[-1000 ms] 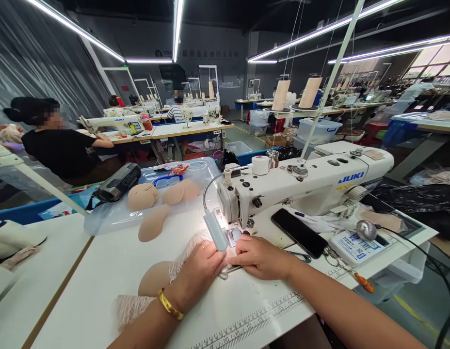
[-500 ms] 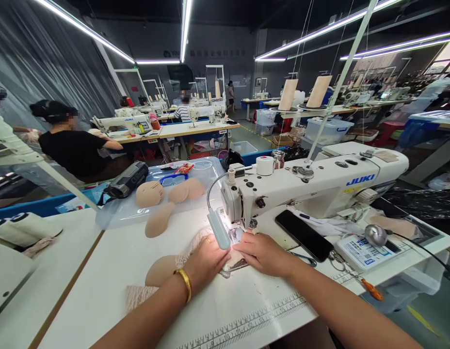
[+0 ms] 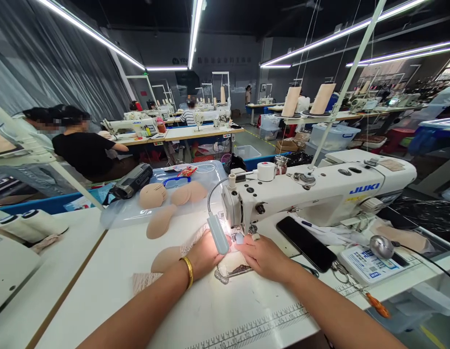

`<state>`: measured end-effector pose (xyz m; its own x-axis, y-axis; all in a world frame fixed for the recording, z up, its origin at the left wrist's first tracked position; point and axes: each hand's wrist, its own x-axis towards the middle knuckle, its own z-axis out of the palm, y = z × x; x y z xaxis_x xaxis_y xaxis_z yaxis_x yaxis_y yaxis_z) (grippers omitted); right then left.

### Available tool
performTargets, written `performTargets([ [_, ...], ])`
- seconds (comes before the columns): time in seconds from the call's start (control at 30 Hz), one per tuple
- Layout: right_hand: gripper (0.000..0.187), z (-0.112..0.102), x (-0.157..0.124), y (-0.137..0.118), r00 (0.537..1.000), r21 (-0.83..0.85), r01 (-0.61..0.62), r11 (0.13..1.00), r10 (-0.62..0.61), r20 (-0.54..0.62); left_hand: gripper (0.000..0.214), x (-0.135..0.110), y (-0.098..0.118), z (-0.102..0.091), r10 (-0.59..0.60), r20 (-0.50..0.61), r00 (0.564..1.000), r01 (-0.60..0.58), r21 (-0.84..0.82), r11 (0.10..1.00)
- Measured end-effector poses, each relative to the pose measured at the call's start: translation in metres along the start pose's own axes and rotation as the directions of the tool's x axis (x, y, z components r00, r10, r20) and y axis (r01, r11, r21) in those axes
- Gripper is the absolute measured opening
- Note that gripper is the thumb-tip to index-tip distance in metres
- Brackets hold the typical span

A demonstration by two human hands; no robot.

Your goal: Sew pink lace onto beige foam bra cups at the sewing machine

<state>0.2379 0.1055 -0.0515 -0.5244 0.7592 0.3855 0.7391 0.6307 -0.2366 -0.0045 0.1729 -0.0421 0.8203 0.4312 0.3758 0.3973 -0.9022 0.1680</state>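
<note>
My left hand [image 3: 204, 253], with a gold bangle at the wrist, lies with fingers pressed down on white lace fabric [image 3: 196, 241] and a beige foam cup [image 3: 166, 259] just left of the needle. My right hand [image 3: 262, 255] presses flat on the same piece in front of the presser foot. Both sit under the head of the white JUKI sewing machine [image 3: 319, 189], beside its small grey lamp [image 3: 217, 234]. The needle area is partly hidden by the lamp.
Loose beige cups [image 3: 158, 221] lie on a clear plastic sheet at the back left. A black phone [image 3: 307, 243], scissors [image 3: 337, 274] and a control panel [image 3: 370, 264] sit to the right. Thread cones [image 3: 292, 101] stand behind. Other people work at machines to the left.
Both hands have slid forward towards the needle with the lace piece. The view has shifted slightly, so the machine sits a little further right and lower.
</note>
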Motion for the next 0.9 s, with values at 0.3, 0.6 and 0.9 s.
performTargets([
  [0.3,0.022,0.005,-0.002,0.001,1.000,-0.016,0.020,1.000,-0.019,0.008,0.025,-0.001,-0.001,-0.001,0.022,-0.016,1.000,-0.022,0.020,1.000],
  [0.6,0.029,0.006,0.000,-0.001,1.000,-0.024,0.002,1.000,-0.003,-0.016,0.027,0.001,-0.010,0.000,0.023,-0.010,1.000,-0.023,0.083,0.996],
  [0.9,0.023,0.012,0.000,0.000,0.998,-0.024,-0.002,1.000,0.000,-0.063,0.020,0.005,0.006,-0.018,-0.050,-0.017,0.999,0.052,0.199,0.979],
])
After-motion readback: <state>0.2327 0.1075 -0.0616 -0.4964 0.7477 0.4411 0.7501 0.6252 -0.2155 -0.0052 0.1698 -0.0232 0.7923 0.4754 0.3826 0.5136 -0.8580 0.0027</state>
